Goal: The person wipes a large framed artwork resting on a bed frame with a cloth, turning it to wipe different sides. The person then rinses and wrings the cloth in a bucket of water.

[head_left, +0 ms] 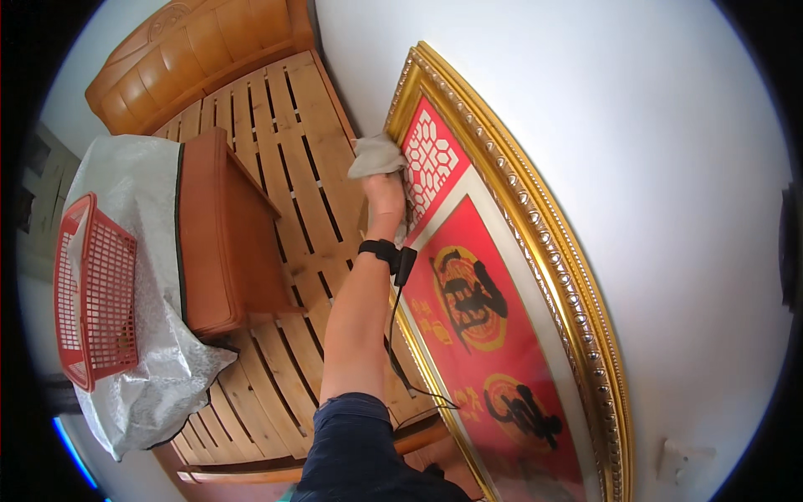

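My left hand point(385, 201) reaches away from me with a grey cloth point(378, 156). Folds of the cloth cover most of the fingers and lie against the left edge of a large gilt picture frame point(577, 305). Inside that frame is a red panel point(502, 351) with a white lattice pattern at its far end and dark brushed characters in gold rings. A black wristband point(385, 250) with a small dark device circles my wrist, and a thin cable point(391, 335) hangs from it. My right hand is outside the picture.
The frame leans by the white wall point(669, 209). To its left is a slatted wooden bed point(276, 393) with a carved headboard point(201, 50). On the bed stands a brown wooden piece of furniture point(213, 243), silvery sheeting point(159, 410) and a red plastic basket point(109, 284). A wall socket point(684, 462) sits lower right.
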`<control>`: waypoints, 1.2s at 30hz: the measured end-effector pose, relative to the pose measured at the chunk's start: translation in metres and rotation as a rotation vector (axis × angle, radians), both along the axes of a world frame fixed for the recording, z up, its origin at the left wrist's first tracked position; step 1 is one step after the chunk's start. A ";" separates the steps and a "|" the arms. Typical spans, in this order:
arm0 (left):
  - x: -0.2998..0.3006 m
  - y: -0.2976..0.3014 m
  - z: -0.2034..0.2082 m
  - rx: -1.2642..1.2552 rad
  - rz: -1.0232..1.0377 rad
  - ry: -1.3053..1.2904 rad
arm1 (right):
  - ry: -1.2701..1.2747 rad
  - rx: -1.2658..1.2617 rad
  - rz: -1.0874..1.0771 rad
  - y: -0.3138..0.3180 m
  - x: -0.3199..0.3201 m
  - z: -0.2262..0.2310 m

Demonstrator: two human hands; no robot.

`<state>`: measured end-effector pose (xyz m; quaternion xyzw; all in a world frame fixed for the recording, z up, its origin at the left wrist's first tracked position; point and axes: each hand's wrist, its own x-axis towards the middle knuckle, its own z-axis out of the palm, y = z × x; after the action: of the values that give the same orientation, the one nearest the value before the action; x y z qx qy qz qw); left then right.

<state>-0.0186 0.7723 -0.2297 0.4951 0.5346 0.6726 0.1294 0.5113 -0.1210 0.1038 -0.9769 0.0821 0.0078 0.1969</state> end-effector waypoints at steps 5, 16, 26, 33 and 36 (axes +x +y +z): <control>0.016 0.039 0.109 0.242 0.085 0.359 | 0.002 -0.031 0.020 0.008 -0.007 -0.001; -0.049 0.023 -0.067 -0.063 0.116 -0.057 | 0.043 -0.113 0.054 0.027 -0.004 -0.011; -0.011 0.094 0.140 0.121 0.095 0.274 | 0.045 -0.175 0.028 0.030 -0.018 -0.010; -0.028 0.093 0.013 0.078 0.147 0.252 | 0.040 -0.229 0.015 0.036 -0.021 -0.004; -0.034 0.062 -0.070 -0.148 0.054 0.165 | 0.024 -0.271 0.009 0.039 -0.023 0.002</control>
<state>-0.0524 0.8343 -0.2999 0.5233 0.6046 0.5915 0.1031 0.4878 -0.0824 0.1063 -0.9948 0.0803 0.0093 0.0623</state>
